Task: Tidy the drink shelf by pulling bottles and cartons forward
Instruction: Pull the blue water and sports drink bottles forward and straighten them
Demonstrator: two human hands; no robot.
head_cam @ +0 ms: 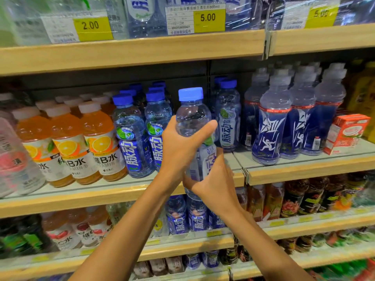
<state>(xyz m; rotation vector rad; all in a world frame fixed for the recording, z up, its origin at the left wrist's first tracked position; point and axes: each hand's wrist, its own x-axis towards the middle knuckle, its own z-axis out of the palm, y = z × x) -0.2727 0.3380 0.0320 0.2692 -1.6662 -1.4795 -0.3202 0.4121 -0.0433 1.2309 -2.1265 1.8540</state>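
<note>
A clear blue-capped drink bottle (192, 116) with a blue label is held upright in front of the middle shelf (121, 191), out past its front edge. My left hand (180, 145) wraps its upper body, thumb across the front. My right hand (213, 177) grips its lower part from the right. Two matching blue-capped bottles (132, 136) stand at the shelf front just left of it, and another one (229, 118) stands further back on the right.
Orange drink bottles (67, 145) fill the shelf's left. Clear-capped dark blue bottles (272, 126) and a red and white carton (345, 134) stand on the right. Price tags (209, 18) hang on the shelf above. Lower shelves hold more bottles (196, 216).
</note>
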